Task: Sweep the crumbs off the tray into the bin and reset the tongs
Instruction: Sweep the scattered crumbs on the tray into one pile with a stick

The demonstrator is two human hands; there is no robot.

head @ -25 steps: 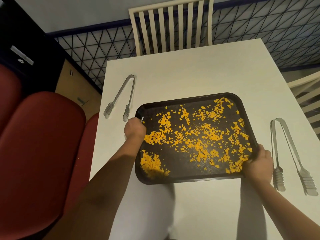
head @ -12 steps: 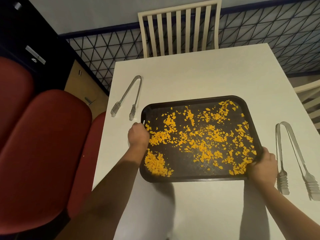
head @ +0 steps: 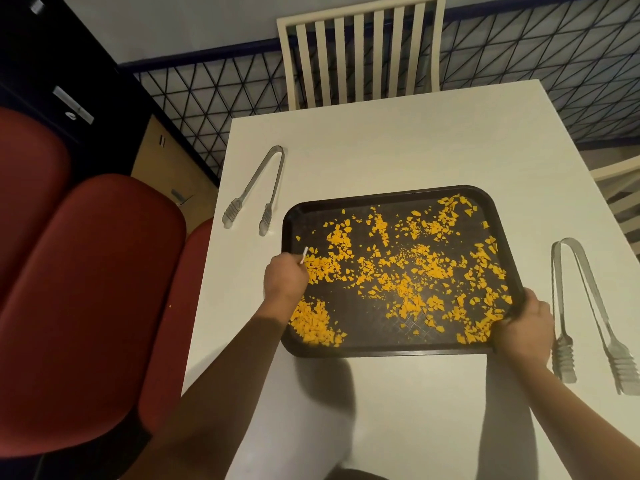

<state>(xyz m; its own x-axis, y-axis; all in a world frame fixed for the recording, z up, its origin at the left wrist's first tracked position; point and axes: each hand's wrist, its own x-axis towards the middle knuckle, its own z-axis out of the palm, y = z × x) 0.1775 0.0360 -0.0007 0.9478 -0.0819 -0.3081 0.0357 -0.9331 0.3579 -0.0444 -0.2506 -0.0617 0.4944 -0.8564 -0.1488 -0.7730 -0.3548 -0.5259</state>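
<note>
Two hands on the dark tray [head: 391, 351], as half a second ago and a second ago: left hand [head: 284, 282] clenched over the left rim with a small white stick-like item [head: 303, 255] poking up from the fingers, right hand [head: 524, 327] gripping the near right corner. No visible shift of either grip between frames; same spread of crumbs, same heap at the near left corner. Apparent drift of everything across the view only from head movement.

Inside the tray: orange crumbs [head: 415, 268] scattered over most of the floor, thickest through the middle band and along the right side, with a denser pile [head: 313, 323] at the near left corner just below the left wrist. Far left corner of the tray mostly bare.

Tray flat on the white tabletop [head: 398, 140], roughly centred. One pair of metal tongs [head: 254, 190] on the tabletop just left of the tray's far left corner, tips toward the person, apart from the rim. Second pair of tongs [head: 588, 306] to the right of the tray, just beside the right hand, not touched by it. Cream slatted chair [head: 360, 50] at the far edge, red padded seats [head: 86, 299] to the left.
</note>
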